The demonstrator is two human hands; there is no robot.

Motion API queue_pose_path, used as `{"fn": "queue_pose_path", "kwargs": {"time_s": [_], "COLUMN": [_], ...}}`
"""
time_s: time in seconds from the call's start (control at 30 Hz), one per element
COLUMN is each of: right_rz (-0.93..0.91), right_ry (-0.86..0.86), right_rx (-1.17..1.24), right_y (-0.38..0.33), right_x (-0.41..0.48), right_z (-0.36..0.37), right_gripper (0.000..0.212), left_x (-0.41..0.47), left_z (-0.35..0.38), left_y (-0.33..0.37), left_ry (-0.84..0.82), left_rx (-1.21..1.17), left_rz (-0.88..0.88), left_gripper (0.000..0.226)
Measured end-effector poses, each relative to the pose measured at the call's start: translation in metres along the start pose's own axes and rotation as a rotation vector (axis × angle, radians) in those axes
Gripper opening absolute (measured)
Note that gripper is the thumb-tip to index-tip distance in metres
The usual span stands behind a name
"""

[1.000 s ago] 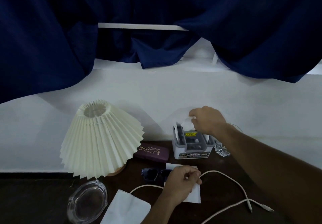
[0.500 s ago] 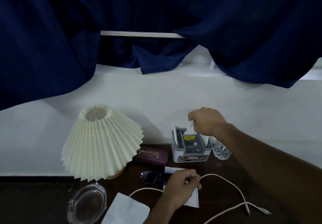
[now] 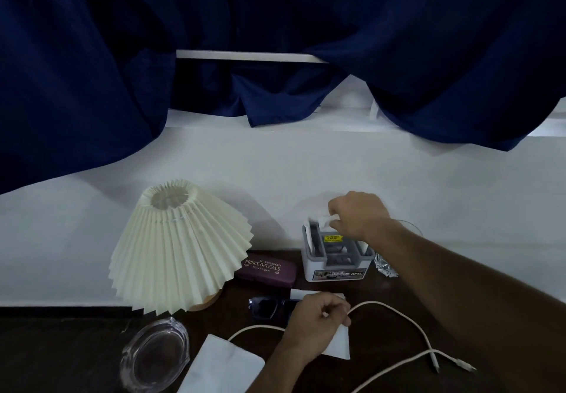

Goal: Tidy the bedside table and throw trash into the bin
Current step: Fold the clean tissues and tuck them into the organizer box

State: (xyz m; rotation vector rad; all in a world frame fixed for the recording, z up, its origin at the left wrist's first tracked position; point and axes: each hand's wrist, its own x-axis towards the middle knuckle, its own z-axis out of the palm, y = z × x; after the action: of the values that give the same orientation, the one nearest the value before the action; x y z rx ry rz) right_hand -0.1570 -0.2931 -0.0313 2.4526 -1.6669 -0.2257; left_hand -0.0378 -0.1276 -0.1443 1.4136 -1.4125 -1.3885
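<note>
hands: right hand [image 3: 358,215] pinches paper [image 3: 324,220] over organizer [image 3: 337,265] | left hand [image 3: 315,320] grips cable [image 3: 398,316]

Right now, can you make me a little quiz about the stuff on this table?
1. True or false: the glasses case lies between the lamp and the organizer box.
2. What is the left hand resting on?
A. the glass ashtray
B. a white paper
C. the lamp
3. Fill in: the right hand pinches a small white ____ above the organizer box.

Key: 1 true. 2 B. 3 paper; what sort is too small to tell.
</note>
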Motion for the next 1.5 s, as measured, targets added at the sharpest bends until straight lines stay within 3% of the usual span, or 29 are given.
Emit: {"fn": "queue_pose_path", "kwargs": {"time_s": [0.13,0.23,0.3,0.4,0.5,0.57,0.73,0.97,1.13,1.3,1.4,1.5], "right_rz": [0.064,0.119,0.169,0.278,0.388,0.472,0.627,0.767,0.812,0.775,0.652,0.481], "right_ry": [0.091,0.366,0.441,0.174,-0.231,-0.369,-0.406,-0.465,-0.454,-0.392,-0.340,-0.311], "right_rx": [0.010,0.117,0.175,0.251,0.420,0.562,0.804,1.015,1.317,1.426,1.511,1.571], "right_y": [0.006,0.005,-0.006,-0.028,-0.047,-0.057,-0.073,-0.083,-0.069,-0.041,-0.023,-0.006], "right_x": [-0.012,-0.036,-0.057,-0.090,-0.120,-0.136,-0.148,-0.136,-0.131,-0.140,-0.149,-0.162], "right_z": [-0.016,-0.016,-0.012,0.009,0.039,0.053,0.074,0.093,0.096,0.073,0.046,0.017], "right_gripper": [0.029,0.025,0.026,0.031,0.031,0.038,0.072,0.080,0.069,0.020,0.027,0.038], "left_x": [-0.008,-0.015,-0.022,-0.035,-0.050,-0.058,-0.065,-0.055,-0.055,-0.060,-0.060,-0.063], "left_z": [-0.007,-0.015,-0.020,-0.026,-0.026,-0.023,-0.015,-0.008,-0.010,-0.002,0.004,0.011], "left_y": [0.004,0.007,0.010,0.011,0.010,0.008,0.003,0.003,0.003,0.009,0.022,0.051], "left_ry": [0.065,0.195,0.304,0.419,0.429,0.411,0.342,0.312,0.365,0.422,0.371,0.205], "left_rx": [0.043,0.114,0.190,0.389,0.530,0.575,0.650,0.628,0.540,0.348,0.060,-0.346], "left_rz": [-0.003,-0.037,-0.084,-0.197,-0.274,-0.304,-0.390,-0.398,-0.397,-0.346,-0.362,-0.414], "left_gripper": [0.016,0.015,0.015,0.021,0.025,0.027,0.031,0.031,0.025,0.025,0.035,0.040]}}
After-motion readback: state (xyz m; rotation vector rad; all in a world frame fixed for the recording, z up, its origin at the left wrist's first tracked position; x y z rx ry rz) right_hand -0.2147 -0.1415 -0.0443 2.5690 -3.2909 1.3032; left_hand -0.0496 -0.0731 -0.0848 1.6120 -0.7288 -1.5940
